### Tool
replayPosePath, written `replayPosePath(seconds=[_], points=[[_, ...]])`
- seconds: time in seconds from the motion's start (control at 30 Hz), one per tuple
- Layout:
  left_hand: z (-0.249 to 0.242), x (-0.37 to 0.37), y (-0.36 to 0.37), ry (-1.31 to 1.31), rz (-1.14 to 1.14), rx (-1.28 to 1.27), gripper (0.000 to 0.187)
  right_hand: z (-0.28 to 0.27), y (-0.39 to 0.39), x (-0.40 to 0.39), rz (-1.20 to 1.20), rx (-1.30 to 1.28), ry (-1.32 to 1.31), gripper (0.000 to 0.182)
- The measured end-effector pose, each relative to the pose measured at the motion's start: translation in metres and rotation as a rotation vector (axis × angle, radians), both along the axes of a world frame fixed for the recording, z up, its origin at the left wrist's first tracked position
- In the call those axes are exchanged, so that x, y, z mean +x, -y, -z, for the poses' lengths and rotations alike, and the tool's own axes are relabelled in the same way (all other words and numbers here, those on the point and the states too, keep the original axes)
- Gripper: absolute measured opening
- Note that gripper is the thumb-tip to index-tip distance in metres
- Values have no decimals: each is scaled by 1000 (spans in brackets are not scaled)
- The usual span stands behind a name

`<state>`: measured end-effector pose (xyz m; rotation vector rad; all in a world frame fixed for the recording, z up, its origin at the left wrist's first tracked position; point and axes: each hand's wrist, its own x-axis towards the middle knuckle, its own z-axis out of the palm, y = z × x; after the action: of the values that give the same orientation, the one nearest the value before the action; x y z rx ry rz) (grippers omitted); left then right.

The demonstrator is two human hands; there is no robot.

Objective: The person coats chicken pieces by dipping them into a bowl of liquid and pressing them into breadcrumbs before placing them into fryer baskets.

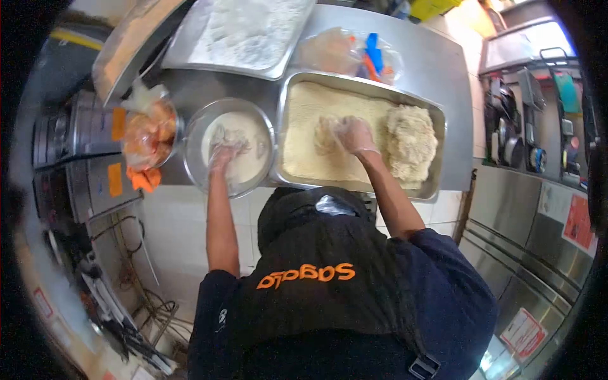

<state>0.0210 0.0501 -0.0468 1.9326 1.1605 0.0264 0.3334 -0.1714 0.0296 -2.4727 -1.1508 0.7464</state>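
Note:
My left hand (pixel 223 154), in a clear glove, is inside a round metal bowl (pixel 196 166) of pale batter and grips a battered piece of food (pixel 231 136). In the steel tray (pixel 437 158) of breadcrumbs, my gloved right hand (pixel 356 134) presses on a crumb-coated piece (pixel 326 133). A heap of breaded pieces (pixel 411 142) lies at the right end of that tray.
A flat tray of white flour (pixel 244 31) sits at the back. At the left, a bowl lined with plastic (pixel 149 133) holds orange pieces. Bagged items (pixel 354 54) lie behind the crumb tray. Utensils (pixel 513 126) hang at the right, above steel cabinets (pixel 538 240).

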Motion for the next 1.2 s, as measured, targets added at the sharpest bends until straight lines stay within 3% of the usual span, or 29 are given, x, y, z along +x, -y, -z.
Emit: replayPosePath(seconds=[0.03,0.07,0.1,0.13,0.2,0.27,0.33,0.43,0.5,0.53,0.6,0.63,0.7,0.73,0.8,0.83,0.87,0.9,0.93,0.97,1.0,1.07,1.13,1.17,1.2], points=[[-9,15,5,17,11,-10,42,5,16,10,67,-104,120,45],[-12,25,8,-181,114,76,40,4,25,13,66,-111,135,45],[-10,27,13,-386,210,159,38,4,36,10,114,-287,53,53],[6,26,15,-381,199,149,38,4,46,6,161,-462,-33,60],[58,23,16,-556,263,396,22,20,61,-8,93,-441,-143,67],[64,26,19,-514,311,422,26,28,59,-17,37,-413,-268,74],[62,26,14,-481,389,464,31,37,44,-31,-35,-423,-746,82],[37,35,11,-511,496,429,32,-4,9,-54,-74,-397,-891,81],[14,39,15,-412,210,203,31,9,-11,-72,-1,-278,-1004,79],[13,36,14,-412,217,210,31,17,-23,-79,63,-166,-1107,77],[26,17,4,-28,46,10,30,55,-42,-91,178,-122,-1215,73],[36,6,-1,-29,49,13,30,65,-47,-93,291,-85,-1319,70],[52,-16,-5,349,10,-213,27,23,-48,-80,293,-72,-1297,67],[4,0,14,350,8,-213,27,6,-48,-73,290,-61,-1272,64],[-101,39,38,362,-558,-519,28,39,-44,-58,233,48,-1155,51],[-93,35,40,361,-577,-512,28,46,-36,-43,145,153,-1094,48],[-77,21,40,516,-484,-441,29,49,-33,-23,106,-43,-796,42],[-58,1,39,658,-392,-354,30,84,-21,-1,-149,-118,-403,39],[-29,-15,36,658,-507,-379,30,31,-27,6,-63,-219,-184,37],[-1,-27,32,660,-621,-406,31,63,-12,30,-41,23,-36,40],[18,-34,26,647,-630,-458,31,19,-15,29,133,-99,58,38],[4,-25,25,643,-640,-494,31,44,-24,46,104,-163,266,38],[-54,1,36,774,-802,-603,31,97,-46,53,134,-35,112,40],[26,-37,20,693,-841,-746,32,111,-58,62,170,81,-34,42],[41,-36,23,691,-832,-755,32,110,-76,64,26,91,-83,48]])
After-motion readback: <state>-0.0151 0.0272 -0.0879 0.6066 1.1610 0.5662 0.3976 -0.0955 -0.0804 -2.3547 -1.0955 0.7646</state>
